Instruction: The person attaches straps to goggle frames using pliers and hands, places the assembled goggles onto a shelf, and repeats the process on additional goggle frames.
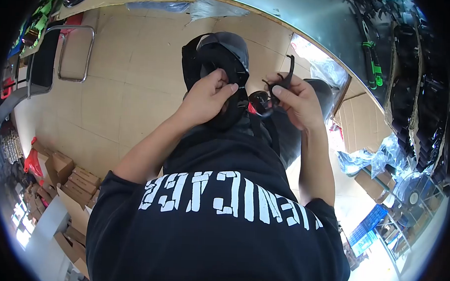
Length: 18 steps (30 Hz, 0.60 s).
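Note:
A black padded item with a curved, ring-like shape [232, 109] rests on my lap over the knee. My left hand [206, 98] is closed on its inner edge, thumb and fingers pinching it. To the right, my right hand [298, 101] holds up a small black plastic piece [285, 80] with thin curved prongs, between thumb and fingers. Below that piece, between my legs, lies a dark glossy object with a red part [252, 108]; its exact shape is unclear.
A metal-topped table [313, 19] runs across the front and right, with black and green straps [374, 64] on it. A chair [42, 60] stands at the left. Cardboard boxes [79, 185] sit lower left, a fan [411, 195] at the right.

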{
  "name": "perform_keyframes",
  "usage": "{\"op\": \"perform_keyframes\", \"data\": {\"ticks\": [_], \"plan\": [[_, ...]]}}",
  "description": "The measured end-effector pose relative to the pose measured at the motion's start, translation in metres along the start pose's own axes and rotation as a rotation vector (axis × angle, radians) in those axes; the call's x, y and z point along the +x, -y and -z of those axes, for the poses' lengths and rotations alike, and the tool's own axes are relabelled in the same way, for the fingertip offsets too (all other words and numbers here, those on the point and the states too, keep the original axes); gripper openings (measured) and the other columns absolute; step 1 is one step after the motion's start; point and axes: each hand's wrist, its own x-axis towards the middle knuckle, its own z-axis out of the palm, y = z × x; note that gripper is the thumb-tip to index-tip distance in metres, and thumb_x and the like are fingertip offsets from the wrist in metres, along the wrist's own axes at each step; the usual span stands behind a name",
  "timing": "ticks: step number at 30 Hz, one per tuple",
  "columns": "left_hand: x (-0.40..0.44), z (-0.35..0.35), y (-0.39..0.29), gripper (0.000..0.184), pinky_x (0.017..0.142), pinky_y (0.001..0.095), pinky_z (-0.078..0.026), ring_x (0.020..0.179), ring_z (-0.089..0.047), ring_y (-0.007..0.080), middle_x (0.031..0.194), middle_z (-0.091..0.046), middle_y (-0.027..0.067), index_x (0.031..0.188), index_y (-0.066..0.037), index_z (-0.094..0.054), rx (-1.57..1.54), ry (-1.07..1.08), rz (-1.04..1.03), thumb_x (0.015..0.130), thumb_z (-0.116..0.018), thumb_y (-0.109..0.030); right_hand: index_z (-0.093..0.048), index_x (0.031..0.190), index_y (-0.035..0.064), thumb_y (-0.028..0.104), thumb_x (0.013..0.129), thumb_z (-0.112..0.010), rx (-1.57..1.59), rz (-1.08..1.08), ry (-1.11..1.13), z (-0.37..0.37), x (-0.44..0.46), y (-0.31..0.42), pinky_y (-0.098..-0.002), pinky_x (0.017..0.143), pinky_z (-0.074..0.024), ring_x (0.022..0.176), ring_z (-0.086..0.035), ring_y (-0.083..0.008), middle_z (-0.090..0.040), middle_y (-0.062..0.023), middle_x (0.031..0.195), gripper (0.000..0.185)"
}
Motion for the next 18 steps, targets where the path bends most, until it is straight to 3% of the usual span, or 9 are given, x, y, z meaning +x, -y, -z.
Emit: {"op": "perform_keyframes", "data": {"ticks": [5, 8, 11, 13, 18], "plan": [[0.002, 0.003, -0.009, 0.024, 0.055, 0.0302, -0.046, 0.061, -0.061, 0.0124, 0.075, -0.063, 0.0051, 0.107, 0.003, -0.055, 0.039, 0.023, 0.047, 0.106, -0.065, -0.019, -0.072, 0.117, -0.0009, 0.008, 0.097, -0.075, -0.142, -0.052, 0.035, -0.015, -0.003, 0.012, -0.0280, 0.076, -0.0555, 0.088, -0.069, -0.0130, -0.074, -0.0048, 0.099, 0.022], [0.002, 0.001, -0.008, 0.024, 0.055, 0.0300, -0.048, 0.062, -0.062, 0.0122, 0.079, -0.065, 0.0062, 0.110, 0.004, -0.056, 0.039, 0.023, 0.062, 0.106, -0.064, -0.019, -0.077, 0.108, 0.0002, 0.013, 0.096, -0.076, -0.382, 0.021, -0.027, -0.031, -0.002, 0.020, -0.0259, 0.067, -0.0537, 0.076, -0.067, -0.0090, -0.075, -0.0013, 0.090, 0.018], [0.001, -0.001, -0.004, 0.025, 0.057, 0.0297, -0.051, 0.064, -0.063, 0.0123, 0.085, -0.066, 0.0075, 0.115, 0.004, -0.057, -0.022, 0.029, 0.031, 0.106, -0.063, -0.019, -0.076, 0.102, -0.0028, 0.016, 0.092, -0.078, -0.546, 0.044, -0.053, -0.034, 0.000, 0.020, -0.0297, 0.066, -0.0529, 0.069, -0.066, -0.0121, -0.073, -0.0051, 0.079, 0.022], [-0.001, -0.003, -0.007, 0.025, 0.059, 0.0293, -0.053, 0.066, -0.065, 0.0128, 0.090, -0.067, 0.0082, 0.118, 0.004, -0.057, 0.044, 0.030, 0.049, 0.106, -0.062, -0.017, -0.075, 0.096, -0.0058, 0.022, 0.087, -0.081, -0.871, 0.016, -0.080, -0.032, 0.006, 0.016, -0.0340, 0.064, -0.0521, 0.064, -0.065, -0.0178, -0.069, -0.0120, 0.071, 0.030], [-0.003, -0.008, -0.012, 0.024, 0.061, 0.0324, -0.054, 0.069, -0.069, 0.0153, 0.085, -0.068, 0.0099, 0.118, 0.005, -0.057, 0.115, 0.031, 0.061, 0.106, -0.061, -0.017, -0.073, 0.092, -0.0050, 0.028, 0.086, -0.081, -0.968, -0.003, -0.095, -0.051, 0.009, 0.025, -0.0399, 0.064, -0.0519, 0.064, -0.068, -0.0282, -0.068, -0.0190, 0.070, 0.035]]}}
